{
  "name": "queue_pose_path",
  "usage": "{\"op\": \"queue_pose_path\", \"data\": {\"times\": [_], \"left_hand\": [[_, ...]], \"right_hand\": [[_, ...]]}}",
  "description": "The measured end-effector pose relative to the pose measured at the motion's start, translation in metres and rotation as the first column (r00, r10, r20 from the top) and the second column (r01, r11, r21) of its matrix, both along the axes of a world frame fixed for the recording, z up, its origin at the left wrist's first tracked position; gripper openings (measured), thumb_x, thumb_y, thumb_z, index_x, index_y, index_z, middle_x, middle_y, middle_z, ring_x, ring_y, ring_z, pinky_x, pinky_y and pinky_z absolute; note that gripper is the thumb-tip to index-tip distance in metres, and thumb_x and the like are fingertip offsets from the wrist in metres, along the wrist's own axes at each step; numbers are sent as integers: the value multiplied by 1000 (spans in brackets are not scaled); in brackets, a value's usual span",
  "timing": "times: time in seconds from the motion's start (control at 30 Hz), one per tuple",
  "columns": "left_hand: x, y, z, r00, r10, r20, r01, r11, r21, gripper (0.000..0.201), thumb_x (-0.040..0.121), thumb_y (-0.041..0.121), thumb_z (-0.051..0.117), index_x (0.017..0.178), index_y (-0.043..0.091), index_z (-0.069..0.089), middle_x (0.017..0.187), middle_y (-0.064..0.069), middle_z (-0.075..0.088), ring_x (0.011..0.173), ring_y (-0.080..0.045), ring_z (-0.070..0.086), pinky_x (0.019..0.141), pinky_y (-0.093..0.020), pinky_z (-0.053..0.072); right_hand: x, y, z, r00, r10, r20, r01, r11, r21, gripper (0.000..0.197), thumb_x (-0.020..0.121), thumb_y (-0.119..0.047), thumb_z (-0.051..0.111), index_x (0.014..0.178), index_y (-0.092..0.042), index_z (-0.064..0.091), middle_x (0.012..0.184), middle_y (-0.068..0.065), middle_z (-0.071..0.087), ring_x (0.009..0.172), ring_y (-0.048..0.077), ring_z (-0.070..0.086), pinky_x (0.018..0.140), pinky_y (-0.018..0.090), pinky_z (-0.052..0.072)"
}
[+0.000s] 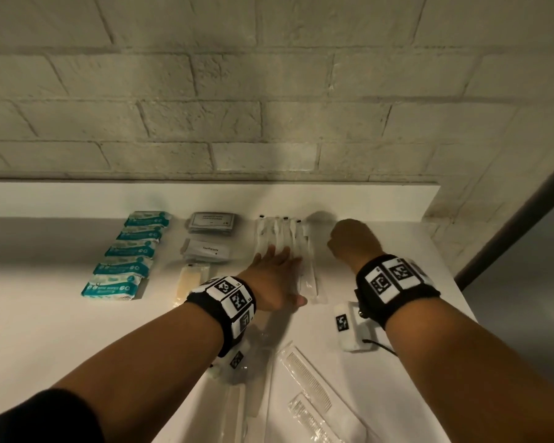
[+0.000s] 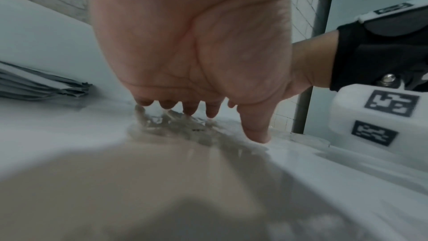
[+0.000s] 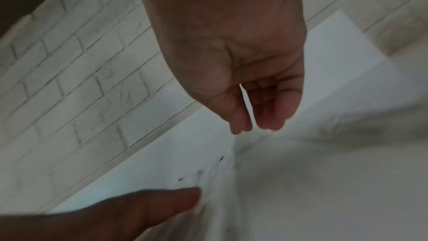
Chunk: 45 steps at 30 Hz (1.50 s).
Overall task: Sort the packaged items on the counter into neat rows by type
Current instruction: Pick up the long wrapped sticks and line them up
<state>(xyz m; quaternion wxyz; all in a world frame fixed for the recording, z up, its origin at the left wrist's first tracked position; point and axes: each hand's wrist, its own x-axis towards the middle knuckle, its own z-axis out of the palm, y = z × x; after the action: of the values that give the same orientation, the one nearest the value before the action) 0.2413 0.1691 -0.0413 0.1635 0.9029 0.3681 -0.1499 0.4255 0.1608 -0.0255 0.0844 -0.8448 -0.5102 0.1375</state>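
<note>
**Three types lined up, the combs still waiting**

The left hand (image 1: 277, 276) lies flat, fingers straight, pressing on the clear-wrapped toothbrushes (image 1: 282, 235), which sit side by side under and just beyond its fingertips; the left wrist view shows those fingers (image 2: 190, 111) down on crinkled plastic. One more clear-wrapped packet (image 1: 311, 284) lies against the thumb side of that hand, slightly nearer than the others, so this row looks not quite squared up.

The right hand (image 1: 354, 241) hovers just to the right of the toothbrushes, fingers loosely curled and holding nothing; the right wrist view shows its palm (image 3: 243, 61) empty.

To the left of the pressing hand, the grey sachets (image 1: 210, 236) form two small stacks with a pale packet (image 1: 191, 279) nearer, and beyond them the teal wipe packs (image 1: 128, 254) run in a tidy overlapping row of five. These groups look finished.

Nearer than both wrists, the wrapped combs (image 1: 311, 382) lie slanted and loose on the counter (image 1: 45, 314), with more clear wrappers beside the left forearm. By my reading, the job is well past halfway: the combs remain to be rowed.
</note>
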Motion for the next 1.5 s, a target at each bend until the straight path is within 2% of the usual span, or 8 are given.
{"op": "queue_pose_path", "data": {"times": [0.13, 0.23, 0.47, 0.63, 0.87, 1.0, 1.33, 1.5], "left_hand": [[6, -1, 0, 998, -58, 16, 58, 998, 6, 88, 85, 68, 44, 152, 35, -2, 161, -2, -13, 147, -32, -15, 118, -51, -2], [11, -1, -5, 998, -60, -30, 60, 998, 3, 86, 85, 68, 45, 152, 38, 0, 162, 0, -11, 147, -32, -13, 117, -53, -1], [11, -2, -5, 999, -42, -33, 41, 999, -6, 86, 85, 62, 49, 152, 37, 0, 162, 1, -12, 148, -31, -14, 118, -52, 0], [10, -1, -5, 999, -43, -24, 42, 999, -14, 87, 86, 62, 50, 152, 37, 0, 162, 1, -13, 147, -31, -15, 118, -52, 0], [11, 0, -5, 999, -48, -19, 48, 999, -20, 87, 86, 62, 50, 152, 36, 0, 162, -1, -13, 147, -32, -15, 118, -53, 1], [11, 0, -7, 999, -44, -20, 44, 999, -21, 88, 85, 62, 50, 152, 36, -1, 162, 0, -13, 147, -32, -15, 118, -53, 1], [11, -1, -5, 999, -45, 0, 45, 999, -28, 88, 86, 60, 51, 152, 35, 0, 162, -1, -12, 147, -33, -14, 118, -53, 2], [11, 0, -6, 999, -46, -8, 46, 999, -30, 89, 85, 62, 51, 152, 35, 0, 162, -1, -11, 147, -33, -15, 117, -53, 2]], "right_hand": [[26, -21, 4, 992, -128, 0, 126, 979, -161, 40, 84, -27, 65, 115, -3, 61, 115, 15, 64, 104, 31, 63, 79, 33, 50], [28, -26, -1, 999, -50, -8, 47, 972, -228, 38, 95, -27, 48, 122, -1, 57, 123, 15, 61, 113, 32, 59, 93, 36, 47], [23, -31, 18, 898, 264, 352, -254, 964, -77, 35, 91, -7, 44, 117, -21, 63, 125, 6, 52, 114, 28, 54, 95, 37, 40], [26, -51, 10, 914, 405, 4, -405, 914, -11, 61, 88, 10, 40, 133, -28, 57, 155, -13, 30, 142, 15, 32, 114, 26, 24], [24, -51, -1, 991, 135, -13, -136, 991, -15, 37, 97, -24, 45, 132, -21, 55, 140, 6, 52, 128, 24, 48, 104, 32, 37], [7, -40, -8, 998, 8, -67, -12, 997, -71, 73, 79, -60, 60, 134, -13, 46, 127, 12, 54, 116, 30, 55, 92, 36, 45], [25, -25, -7, 967, -229, -117, 213, 968, -136, 40, 85, -13, 63, 122, 1, 56, 124, 18, 60, 113, 32, 59, 89, 30, 48], [13, -28, -18, 995, -54, -84, 42, 989, -144, 69, 79, -51, 66, 130, -8, 48, 127, 16, 53, 117, 33, 52, 91, 36, 46]]}}
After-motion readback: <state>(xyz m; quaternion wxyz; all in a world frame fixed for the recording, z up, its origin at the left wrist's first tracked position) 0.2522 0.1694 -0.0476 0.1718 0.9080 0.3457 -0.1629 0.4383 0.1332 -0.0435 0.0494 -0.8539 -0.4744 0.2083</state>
